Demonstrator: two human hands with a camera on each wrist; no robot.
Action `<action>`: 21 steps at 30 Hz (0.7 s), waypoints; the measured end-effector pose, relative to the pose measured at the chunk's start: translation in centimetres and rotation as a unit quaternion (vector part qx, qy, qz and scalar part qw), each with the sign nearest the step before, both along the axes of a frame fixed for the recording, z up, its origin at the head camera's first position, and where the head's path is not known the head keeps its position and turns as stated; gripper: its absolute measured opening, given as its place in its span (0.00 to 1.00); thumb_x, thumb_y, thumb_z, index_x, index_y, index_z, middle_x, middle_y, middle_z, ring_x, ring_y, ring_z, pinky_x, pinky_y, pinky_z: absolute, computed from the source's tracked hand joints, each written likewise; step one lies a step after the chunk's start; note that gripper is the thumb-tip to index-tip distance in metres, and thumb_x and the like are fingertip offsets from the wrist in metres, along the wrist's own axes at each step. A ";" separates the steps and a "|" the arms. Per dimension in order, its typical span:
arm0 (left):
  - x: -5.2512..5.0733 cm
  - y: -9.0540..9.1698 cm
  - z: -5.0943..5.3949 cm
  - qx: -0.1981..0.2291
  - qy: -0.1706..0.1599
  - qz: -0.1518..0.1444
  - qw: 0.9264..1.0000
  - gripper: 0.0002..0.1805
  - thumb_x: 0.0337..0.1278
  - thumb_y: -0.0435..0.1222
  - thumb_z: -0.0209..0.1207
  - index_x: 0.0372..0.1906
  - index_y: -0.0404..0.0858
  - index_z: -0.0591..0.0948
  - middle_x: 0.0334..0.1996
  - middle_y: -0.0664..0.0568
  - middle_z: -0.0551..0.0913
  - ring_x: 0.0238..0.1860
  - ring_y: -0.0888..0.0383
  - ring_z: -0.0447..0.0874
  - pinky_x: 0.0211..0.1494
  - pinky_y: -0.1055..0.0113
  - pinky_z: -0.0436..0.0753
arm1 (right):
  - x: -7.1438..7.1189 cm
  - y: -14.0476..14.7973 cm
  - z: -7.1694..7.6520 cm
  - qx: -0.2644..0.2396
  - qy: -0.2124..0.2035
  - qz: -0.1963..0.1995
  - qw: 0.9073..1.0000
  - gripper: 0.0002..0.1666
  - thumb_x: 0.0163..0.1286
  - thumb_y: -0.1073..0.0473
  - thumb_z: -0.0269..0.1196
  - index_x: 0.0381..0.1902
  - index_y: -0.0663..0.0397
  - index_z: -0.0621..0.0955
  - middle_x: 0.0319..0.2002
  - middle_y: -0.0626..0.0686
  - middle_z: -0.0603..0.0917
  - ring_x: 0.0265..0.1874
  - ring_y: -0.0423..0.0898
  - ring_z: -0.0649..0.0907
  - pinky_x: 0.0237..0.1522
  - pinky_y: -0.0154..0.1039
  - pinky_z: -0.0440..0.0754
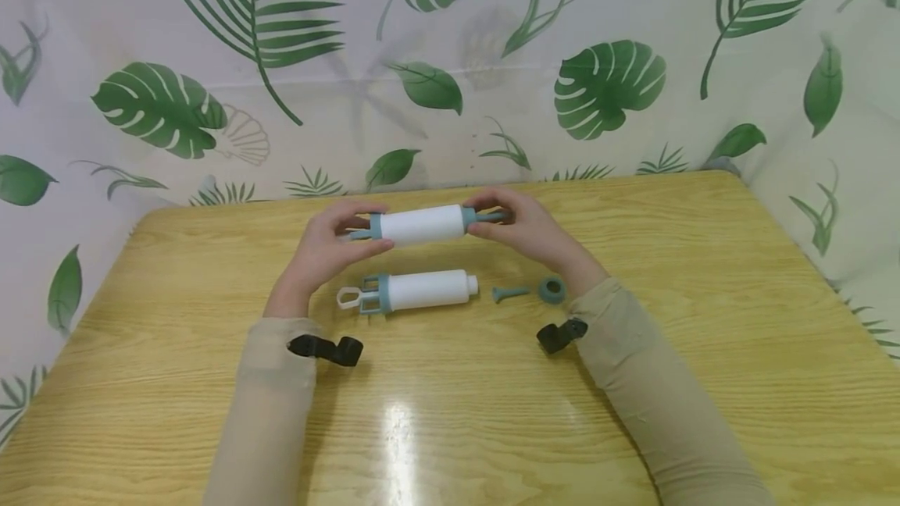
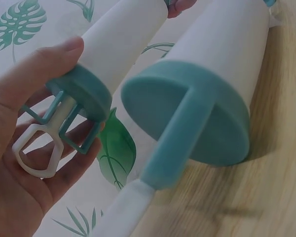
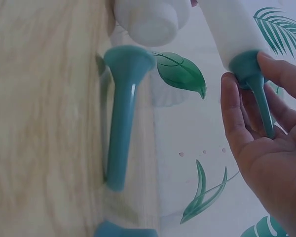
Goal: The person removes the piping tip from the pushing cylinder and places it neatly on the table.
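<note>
A white cylinder [image 1: 423, 225] with teal ends is held up between two hands, nearly level. My left hand [image 1: 326, 244] grips its teal collar [image 2: 84, 91], thumb on top and fingers beneath; a white loop handle [image 2: 25, 160] sticks out there. At the other end my right hand [image 1: 523, 226] pinches the teal cap, whose thin nozzle [image 3: 262, 106] points toward the palm. Nearer me on the table lies a second white cylinder [image 1: 429, 290] with a teal collar and white loop handle; its right end shows a bare white neck.
Right of the lying cylinder are a loose teal nozzle [image 1: 509, 293] and a teal ring [image 1: 551, 290]. The wooden table [image 1: 450, 381] meets a leaf-patterned cloth [image 1: 492, 131] at its back edge. Black wrist mounts sit on both sleeves.
</note>
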State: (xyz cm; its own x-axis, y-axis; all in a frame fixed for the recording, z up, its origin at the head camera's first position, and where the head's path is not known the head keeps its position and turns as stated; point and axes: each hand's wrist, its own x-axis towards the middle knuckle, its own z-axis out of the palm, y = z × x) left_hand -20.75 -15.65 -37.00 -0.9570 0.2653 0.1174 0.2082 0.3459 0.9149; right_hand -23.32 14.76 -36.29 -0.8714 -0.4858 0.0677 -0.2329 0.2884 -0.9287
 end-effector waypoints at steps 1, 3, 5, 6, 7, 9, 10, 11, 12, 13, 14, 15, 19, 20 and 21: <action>0.0 0.0 0.0 0.000 0.004 -0.003 1.000 0.28 0.46 0.43 0.73 0.56 0.45 0.80 0.56 0.52 0.75 0.54 0.49 0.76 0.52 0.54 0.79 | 0.0 0.0 0.0 0.001 -0.002 -0.002 1.000 0.23 0.66 0.56 0.65 0.57 0.55 0.76 0.56 0.55 0.76 0.52 0.53 0.78 0.52 0.46 0.77; -0.1 -0.1 -0.1 0.002 0.015 -0.012 1.000 0.29 0.44 0.39 0.74 0.57 0.44 0.80 0.56 0.51 0.75 0.54 0.49 0.76 0.55 0.52 0.77 | 0.0 0.0 0.1 0.002 -0.004 -0.006 1.000 0.23 0.66 0.56 0.65 0.57 0.55 0.76 0.56 0.56 0.76 0.51 0.54 0.78 0.52 0.46 0.77; -0.2 -0.2 -0.2 0.002 0.024 -0.019 1.000 0.31 0.42 0.36 0.74 0.57 0.44 0.79 0.56 0.52 0.75 0.54 0.49 0.76 0.58 0.51 0.74 | 0.1 0.0 0.0 0.000 -0.004 -0.011 1.000 0.23 0.65 0.56 0.65 0.57 0.55 0.76 0.55 0.56 0.76 0.51 0.54 0.79 0.52 0.46 0.77; -0.2 -0.2 -0.3 0.001 0.027 -0.022 0.999 0.31 0.41 0.34 0.75 0.57 0.44 0.79 0.56 0.52 0.75 0.54 0.50 0.75 0.59 0.51 0.74 | 0.1 0.0 0.0 -0.001 -0.005 -0.012 1.000 0.23 0.65 0.56 0.66 0.57 0.55 0.76 0.55 0.56 0.76 0.51 0.54 0.79 0.52 0.47 0.77; -0.2 -0.2 -0.3 -0.002 0.030 -0.023 0.999 0.32 0.41 0.34 0.75 0.57 0.44 0.79 0.56 0.52 0.75 0.54 0.50 0.76 0.59 0.50 0.73 | 0.1 0.0 0.0 -0.003 -0.003 -0.014 1.000 0.23 0.65 0.57 0.66 0.56 0.55 0.76 0.55 0.55 0.76 0.51 0.53 0.78 0.53 0.46 0.77; -0.2 -0.2 -0.5 -0.004 0.035 -0.025 0.999 0.32 0.41 0.33 0.75 0.58 0.44 0.79 0.56 0.52 0.75 0.54 0.50 0.76 0.59 0.50 0.73 | 0.0 0.0 -0.1 -0.005 0.001 -0.012 1.000 0.23 0.65 0.57 0.66 0.56 0.56 0.77 0.55 0.56 0.76 0.52 0.53 0.78 0.54 0.47 0.76; -0.2 -0.2 -0.5 -0.005 0.037 -0.025 0.999 0.32 0.41 0.34 0.75 0.58 0.43 0.78 0.56 0.52 0.75 0.54 0.50 0.76 0.59 0.51 0.73 | 0.0 0.0 -0.2 -0.006 0.002 -0.011 1.000 0.23 0.65 0.57 0.66 0.56 0.56 0.77 0.55 0.55 0.76 0.53 0.52 0.77 0.54 0.47 0.76; -0.2 -0.1 -0.6 -0.006 0.038 -0.024 0.999 0.32 0.42 0.35 0.75 0.58 0.44 0.78 0.56 0.52 0.75 0.54 0.50 0.76 0.59 0.51 0.74 | 0.0 0.0 -0.2 -0.006 0.003 -0.008 1.000 0.23 0.65 0.57 0.66 0.56 0.56 0.76 0.55 0.56 0.76 0.53 0.52 0.77 0.55 0.47 0.76; -0.2 -0.1 -0.6 -0.005 0.040 -0.021 0.999 0.32 0.42 0.36 0.75 0.58 0.44 0.78 0.56 0.52 0.75 0.54 0.50 0.76 0.58 0.52 0.74 | 0.0 0.1 -0.2 -0.006 0.003 -0.005 1.000 0.24 0.65 0.57 0.66 0.57 0.56 0.76 0.56 0.56 0.75 0.53 0.52 0.77 0.55 0.47 0.76; -0.2 -0.1 -0.7 -0.004 0.042 -0.018 0.999 0.32 0.42 0.37 0.75 0.58 0.44 0.78 0.56 0.52 0.75 0.54 0.50 0.77 0.58 0.52 0.75 | 0.0 0.1 -0.2 -0.005 0.002 -0.003 1.000 0.24 0.65 0.56 0.66 0.57 0.56 0.76 0.56 0.56 0.75 0.53 0.52 0.76 0.55 0.47 0.75; -0.2 -0.1 -0.7 -0.003 0.044 -0.015 0.999 0.32 0.42 0.38 0.75 0.58 0.44 0.78 0.55 0.52 0.75 0.54 0.50 0.77 0.57 0.52 0.75 | 0.0 0.1 -0.2 -0.006 -0.002 -0.001 1.000 0.25 0.65 0.56 0.66 0.58 0.56 0.76 0.56 0.56 0.75 0.53 0.52 0.77 0.55 0.47 0.76; -0.2 -0.1 -0.8 -0.002 0.046 -0.011 0.999 0.31 0.42 0.38 0.74 0.57 0.44 0.78 0.55 0.52 0.75 0.54 0.50 0.78 0.57 0.52 0.75 | 0.0 0.1 -0.2 -0.011 -0.008 0.002 1.000 0.26 0.65 0.55 0.66 0.59 0.56 0.75 0.57 0.56 0.74 0.52 0.53 0.77 0.55 0.47 0.76; -0.2 0.0 -0.9 -0.003 0.050 0.003 0.999 0.30 0.42 0.40 0.75 0.55 0.44 0.80 0.53 0.52 0.77 0.52 0.52 0.79 0.57 0.51 0.75 | 0.0 0.1 -0.3 -0.030 -0.041 0.006 0.999 0.26 0.68 0.55 0.63 0.61 0.59 0.74 0.56 0.58 0.74 0.48 0.54 0.81 0.53 0.48 0.78; -0.2 0.0 -0.9 -0.006 0.050 0.004 0.999 0.30 0.42 0.41 0.74 0.55 0.44 0.80 0.53 0.52 0.77 0.51 0.52 0.79 0.57 0.51 0.74 | 0.0 0.0 -0.3 -0.034 -0.046 0.006 0.998 0.26 0.68 0.55 0.62 0.61 0.60 0.74 0.55 0.59 0.75 0.46 0.55 0.82 0.52 0.48 0.79; -0.2 0.1 -0.9 -0.007 0.050 0.005 0.999 0.29 0.43 0.41 0.74 0.55 0.43 0.80 0.53 0.51 0.77 0.51 0.52 0.79 0.57 0.51 0.74 | 0.1 0.0 -0.3 -0.034 -0.047 0.005 0.998 0.25 0.69 0.56 0.62 0.60 0.62 0.74 0.54 0.60 0.76 0.45 0.54 0.83 0.51 0.49 0.79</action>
